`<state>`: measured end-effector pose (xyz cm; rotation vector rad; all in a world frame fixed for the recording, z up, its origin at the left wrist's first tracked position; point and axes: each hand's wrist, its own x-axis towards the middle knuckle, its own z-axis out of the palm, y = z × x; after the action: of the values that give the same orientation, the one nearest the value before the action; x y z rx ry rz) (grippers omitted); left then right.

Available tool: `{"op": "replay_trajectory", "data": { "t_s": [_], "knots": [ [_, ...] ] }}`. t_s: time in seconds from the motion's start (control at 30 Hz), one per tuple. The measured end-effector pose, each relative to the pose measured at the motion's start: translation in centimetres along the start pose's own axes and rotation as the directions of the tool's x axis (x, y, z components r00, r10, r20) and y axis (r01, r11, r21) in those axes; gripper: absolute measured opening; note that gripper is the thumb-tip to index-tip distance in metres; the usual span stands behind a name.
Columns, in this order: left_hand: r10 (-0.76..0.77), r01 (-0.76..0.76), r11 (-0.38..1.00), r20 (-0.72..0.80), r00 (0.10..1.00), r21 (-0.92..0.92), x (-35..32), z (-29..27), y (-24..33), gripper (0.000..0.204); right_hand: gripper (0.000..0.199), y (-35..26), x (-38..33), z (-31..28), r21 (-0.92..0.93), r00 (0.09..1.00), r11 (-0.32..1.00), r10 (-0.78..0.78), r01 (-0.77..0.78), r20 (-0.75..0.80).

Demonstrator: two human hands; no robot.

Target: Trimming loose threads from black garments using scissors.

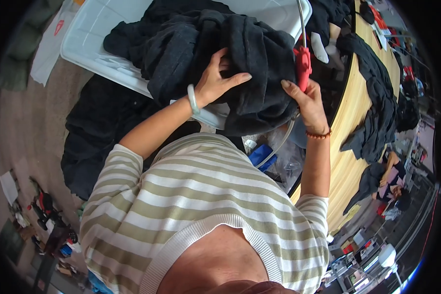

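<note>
A heap of black garments [181, 49] fills the white plastic tub [100, 54] in front of me and hangs over its near edge. My left hand [213, 83], with a pale bangle at the wrist, rests against the dark cloth, thumb and fingers spread apart. At the heap's right side, my right hand [308, 100] is closed around a red air blow gun [304, 66]. Its long thin metal nozzle points away from me, and a clear hose [285, 139] trails below the hand. My right fingers are partly hidden behind the handle.
On my right runs a long wooden table [348, 103] with black garments [375, 83] along it. More dark clothing [90, 132] lies left below the tub. A white-socked foot [319, 48] shows ahead; another person [394, 179] is far right. A scooter [49, 220] stands lower left.
</note>
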<state>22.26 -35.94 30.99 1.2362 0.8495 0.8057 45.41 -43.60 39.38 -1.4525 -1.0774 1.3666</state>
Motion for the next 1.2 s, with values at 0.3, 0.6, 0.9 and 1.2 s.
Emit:
{"op": "replay_trajectory", "data": {
  "t_s": [0.3, 0.6, 0.9, 1.2],
  "knots": [
    [0.404, -0.284, 0.851, -0.207, 0.891, 0.442, 1.5, 2.7, 2.7, 0.112, 0.015, -0.1, 0.9, 1.9, -0.027, 0.999, 1.0, 0.01, -0.011, -0.038],
    [0.349, -0.193, 0.719, -0.107, 0.931, 0.668, 2.6, 0.1, -1.2, 0.029, 0.012, 3.1, -0.1, 3.4, 0.056, 0.998, 0.997, 0.054, -0.052, -0.028],
    [-0.204, 0.28, 0.658, 0.193, 0.96, -0.699, 1.6, -7.0, 2.1, 0.031, 0.016, 6.7, -0.5, 1.9, 0.199, 0.995, 0.978, 0.08, -0.068, -0.052],
    [-0.21, 0.293, 0.602, 0.206, 0.956, -0.743, 0.7, -6.4, 3.1, 0.033, 0.01, 4.3, 0.1, 3.4, 0.176, 0.998, 0.984, 0.025, -0.015, -0.056]
  ]
}}
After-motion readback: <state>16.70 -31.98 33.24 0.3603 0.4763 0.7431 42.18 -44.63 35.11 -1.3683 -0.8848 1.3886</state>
